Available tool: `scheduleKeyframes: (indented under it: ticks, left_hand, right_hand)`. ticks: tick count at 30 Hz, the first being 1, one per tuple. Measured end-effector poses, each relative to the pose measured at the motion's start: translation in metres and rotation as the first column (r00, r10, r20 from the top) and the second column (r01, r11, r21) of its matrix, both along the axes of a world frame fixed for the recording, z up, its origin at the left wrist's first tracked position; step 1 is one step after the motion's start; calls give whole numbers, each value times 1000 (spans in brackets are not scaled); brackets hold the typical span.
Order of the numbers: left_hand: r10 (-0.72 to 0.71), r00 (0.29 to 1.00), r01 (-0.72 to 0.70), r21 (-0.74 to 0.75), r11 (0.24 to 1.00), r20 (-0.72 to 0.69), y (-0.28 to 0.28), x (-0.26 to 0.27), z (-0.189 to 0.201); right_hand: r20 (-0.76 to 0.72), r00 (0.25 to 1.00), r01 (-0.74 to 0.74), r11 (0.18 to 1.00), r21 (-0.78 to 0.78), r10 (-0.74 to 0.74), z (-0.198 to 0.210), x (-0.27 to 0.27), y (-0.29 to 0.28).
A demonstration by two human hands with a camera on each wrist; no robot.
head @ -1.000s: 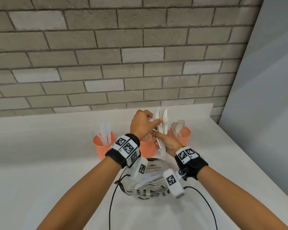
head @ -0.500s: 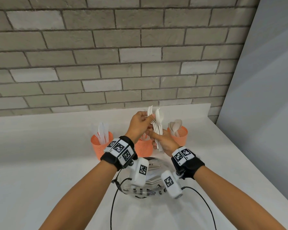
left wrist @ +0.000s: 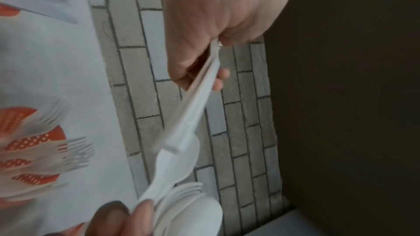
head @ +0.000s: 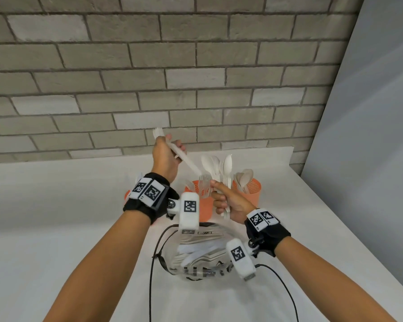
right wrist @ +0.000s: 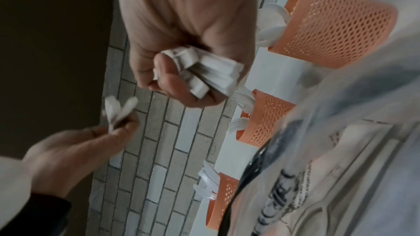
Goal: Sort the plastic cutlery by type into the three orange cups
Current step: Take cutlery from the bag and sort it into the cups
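against grey brick wall (head: 149,66), white countertop (head: 44,217)

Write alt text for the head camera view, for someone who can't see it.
Over a white counter, the left hand holds a white plastic fork pulled from the bunch of spoons gripped in the right hand. Behind them, orange mesh cups hold sorted cutlery before a grey brick wall.

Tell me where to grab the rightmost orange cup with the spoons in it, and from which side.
Grip the right cup round its mesh wall, below the rim, coming from its right or front. The spoon bowls stick up out of the top, so a grasp from above looks blocked, and the middle cup stands close on its left. Both hands hold cutlery now, so one would need freeing first.
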State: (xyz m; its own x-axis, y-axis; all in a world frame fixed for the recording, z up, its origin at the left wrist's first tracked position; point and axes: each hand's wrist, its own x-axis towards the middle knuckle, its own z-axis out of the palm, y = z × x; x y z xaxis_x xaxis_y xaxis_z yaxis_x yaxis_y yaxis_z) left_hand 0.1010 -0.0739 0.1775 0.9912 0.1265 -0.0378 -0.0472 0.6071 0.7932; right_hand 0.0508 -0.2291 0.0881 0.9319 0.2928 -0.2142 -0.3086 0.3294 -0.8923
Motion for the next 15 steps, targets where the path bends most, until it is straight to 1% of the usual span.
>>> scheduleKeyframes:
  ticks: [1,2,3,4,5,6,7,9,12,13,15]
  left_hand:
    - [-21,999,21,11,1000,-33,3,0,-3]
    - [-40,998,45,96,994,-53,5,0,-10]
    - [-60,996,75,238,968,-69,5,0,-18]
    - [-93,992,117,385,915,-80,5,-3,-27]
    - [-155,984,177,498,849,-87,3,-6,-34]
    - [-230,969,242,562,791,-94,0,-10,-41]
    - [-310,945,313,573,757,-106,-3,-15,-45]
    - [-436,893,418,555,719,-108,-6,-22,-50]
    - [-557,825,501,584,639,-98,-8,-26,-54]
    - [-600,795,539,562,628,-92,-9,-27,-54]
    - [-648,757,605,468,645,-86,-11,-28,-54]
  right_hand:
    - [-9,1000,-6,1000,5,6,1,0,0]
    - [-13,1000,-14,1000,13,14,3,1,0]
    - [-12,1000,-26,999,20,26,4,1,0]
    - [-7,999,-42,999,28,42,5,1,0]
    - [0,998,-67,997,37,67,6,1,1]
    - [6,994,-106,993,56,106,7,1,2]
    - [10,987,-162,983,90,162,9,1,4]
    - [18,955,-295,942,162,296,11,0,8]
    - [39,875,-481,858,182,482,9,0,13]
    - [37,842,-535,826,179,538,7,-1,15]
    - [-6,791,-596,773,219,612,3,-1,16]
